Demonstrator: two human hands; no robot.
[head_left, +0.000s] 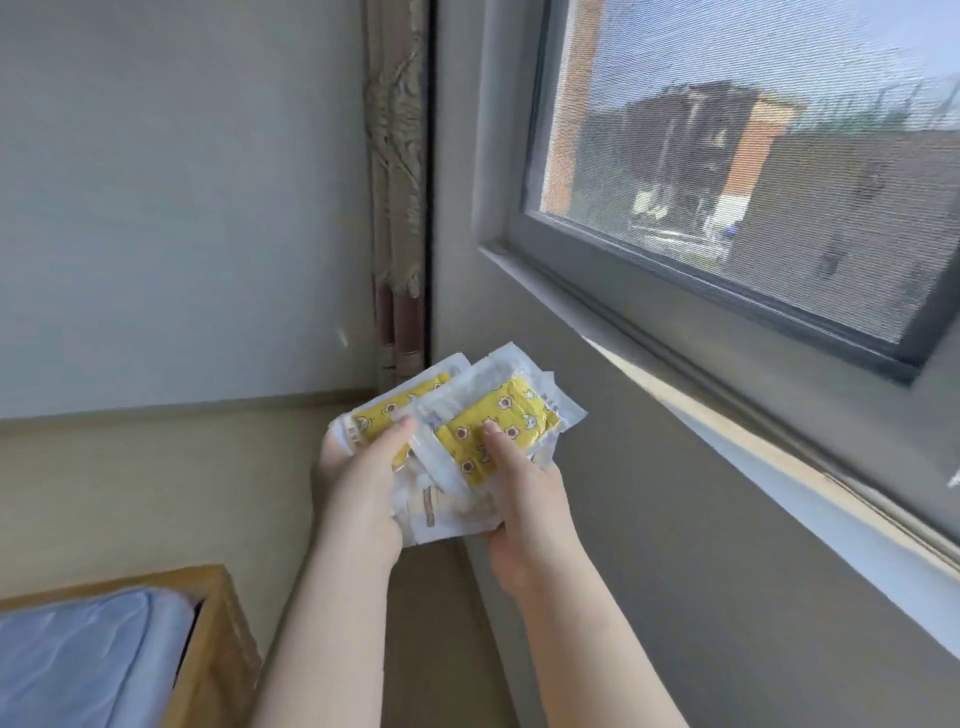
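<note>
Centrally, fanned stack of clear packets (448, 491) with yellow flower-print contents, held up near the room corner; left hand (358, 488) at seven o'clock of it, thumb pressing the rear packet (385, 405), fingers curled beneath; right hand (524, 504) at five o'clock, thumb pinching the front packet (515, 415); window (727, 182) at two o'clock, bed (78, 660) at eight o'clock

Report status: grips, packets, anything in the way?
Left grip holds rear packet, thumb on top. Right grip pinches front packet. Both in the air beside the wall, below the window; nothing blocking.
</note>
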